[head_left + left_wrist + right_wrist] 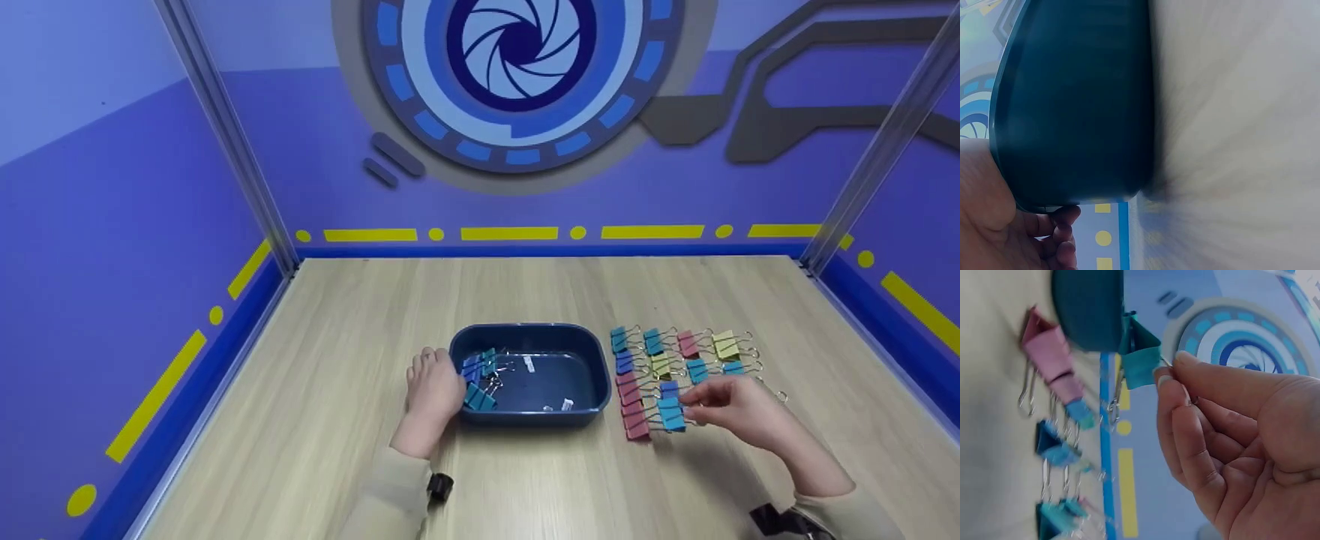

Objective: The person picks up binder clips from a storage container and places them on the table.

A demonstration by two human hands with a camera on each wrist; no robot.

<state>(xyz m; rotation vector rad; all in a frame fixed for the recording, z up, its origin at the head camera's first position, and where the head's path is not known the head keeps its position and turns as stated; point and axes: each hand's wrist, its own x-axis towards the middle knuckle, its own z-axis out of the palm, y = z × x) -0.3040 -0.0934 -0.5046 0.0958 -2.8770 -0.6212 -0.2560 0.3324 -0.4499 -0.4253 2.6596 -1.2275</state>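
Note:
Between thumb and fingertips, my right hand (739, 409) pinches a wire handle of a blue-teal binder clip (1141, 363). This clip (670, 414) hangs over the near part of the rows of binder clips, raised above the table in the right wrist view. My left hand (435, 386) holds the left rim of a dark blue plastic bin (532, 420); in the left wrist view its curled fingers (1064, 230) show at the bin's corner. Inside the bin's left side lie several blue and teal clips (480, 397). The left thumb's tip is hidden.
Right of the bin, binder clips lie in rows: pink ones (630, 388), a yellow one (726, 345), plus blue and teal ones (654, 342). Small white labels (529, 364) show on the bin's floor. Purple-blue panels (300, 165) enclose the wooden table (360, 322).

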